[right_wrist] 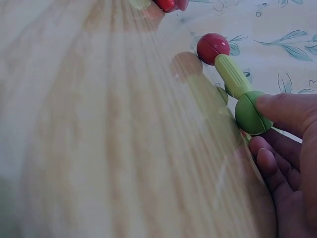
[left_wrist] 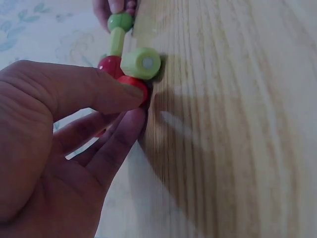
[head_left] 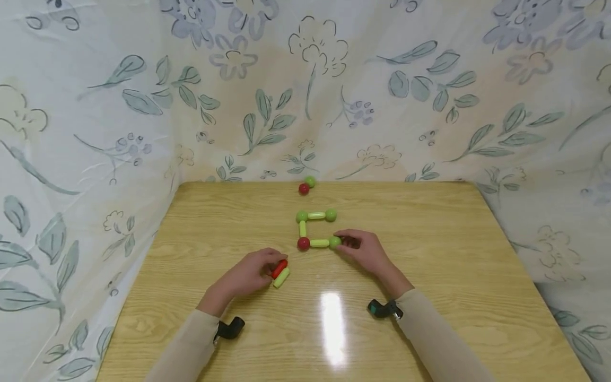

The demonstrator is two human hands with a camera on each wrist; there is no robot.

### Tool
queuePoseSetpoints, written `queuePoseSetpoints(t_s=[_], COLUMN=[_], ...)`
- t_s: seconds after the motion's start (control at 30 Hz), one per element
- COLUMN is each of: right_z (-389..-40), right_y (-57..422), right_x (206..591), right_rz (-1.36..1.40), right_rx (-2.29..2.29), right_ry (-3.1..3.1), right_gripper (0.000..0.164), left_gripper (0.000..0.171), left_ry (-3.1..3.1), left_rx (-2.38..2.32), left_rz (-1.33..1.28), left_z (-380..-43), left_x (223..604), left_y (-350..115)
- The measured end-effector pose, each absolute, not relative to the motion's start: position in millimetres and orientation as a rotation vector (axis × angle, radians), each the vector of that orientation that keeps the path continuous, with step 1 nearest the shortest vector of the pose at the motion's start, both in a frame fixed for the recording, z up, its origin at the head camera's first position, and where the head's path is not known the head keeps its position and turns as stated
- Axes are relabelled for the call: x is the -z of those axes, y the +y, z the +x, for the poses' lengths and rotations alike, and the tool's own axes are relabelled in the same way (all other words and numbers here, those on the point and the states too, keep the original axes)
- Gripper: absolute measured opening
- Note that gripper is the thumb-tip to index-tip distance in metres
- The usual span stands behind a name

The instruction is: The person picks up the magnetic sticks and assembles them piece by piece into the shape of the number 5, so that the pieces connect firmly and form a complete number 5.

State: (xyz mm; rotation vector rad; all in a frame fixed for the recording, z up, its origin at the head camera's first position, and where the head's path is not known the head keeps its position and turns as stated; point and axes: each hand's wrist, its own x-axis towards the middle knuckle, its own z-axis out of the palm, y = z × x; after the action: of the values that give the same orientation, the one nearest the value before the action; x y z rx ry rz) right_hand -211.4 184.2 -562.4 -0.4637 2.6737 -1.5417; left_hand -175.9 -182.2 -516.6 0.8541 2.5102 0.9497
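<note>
My left hand point(head_left: 250, 273) pinches a red magnetic rod point(head_left: 279, 268) between thumb and fingers, low over the table. A loose yellow-green rod point(head_left: 281, 278) lies along the red one, its round end face toward the camera in the left wrist view. With thumb and fingertips, my right hand point(head_left: 366, 251) grips a green ball point(right_wrist: 251, 113) at the near right end of a C-shaped build. From that ball a yellow-green rod point(head_left: 319, 243) runs left to a red ball point(head_left: 303, 243). Another rod point(head_left: 303, 229) joins it to a green ball point(head_left: 302, 216) behind.
The build's far side has a rod point(head_left: 316, 216) ending in a green ball point(head_left: 331, 215). At the back edge of the wooden table point(head_left: 229, 212) sit a loose red ball point(head_left: 303, 189) and a green ball point(head_left: 310, 181). Flowered cloth point(head_left: 310, 106) stands behind and at both sides.
</note>
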Motion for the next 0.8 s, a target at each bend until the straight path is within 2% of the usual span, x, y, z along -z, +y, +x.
queuePoseSetpoints(t_s=[0.17,0.4,0.6,0.8], right_z=[-211.9,-212.4,-213.6,-211.7], right_y=[182.7,180.9,182.7,184.1], right_x=[562.8,563.5,563.7,561.5], right_rz=[-0.493,-0.495,-0.490,-0.469], right_rx=[1.569,1.575,1.553,1.549], right_ry=[2.646,2.651,2.671,2.672], right_gripper=[0.030,0.030,0.029,0.030], left_gripper=[0.054,0.045,0.046,0.047], left_ry=[2.506,2.522,2.548,2.544], left_rx=[-0.948,-1.007,-1.077,-1.122], left_rz=[0.898,0.820,0.706,0.807], left_z=[-179.3,-181.0,-180.6,-170.8], left_x=[516.4,511.6,501.1,505.8], left_y=[-182.9,-185.8,-175.2,-136.6])
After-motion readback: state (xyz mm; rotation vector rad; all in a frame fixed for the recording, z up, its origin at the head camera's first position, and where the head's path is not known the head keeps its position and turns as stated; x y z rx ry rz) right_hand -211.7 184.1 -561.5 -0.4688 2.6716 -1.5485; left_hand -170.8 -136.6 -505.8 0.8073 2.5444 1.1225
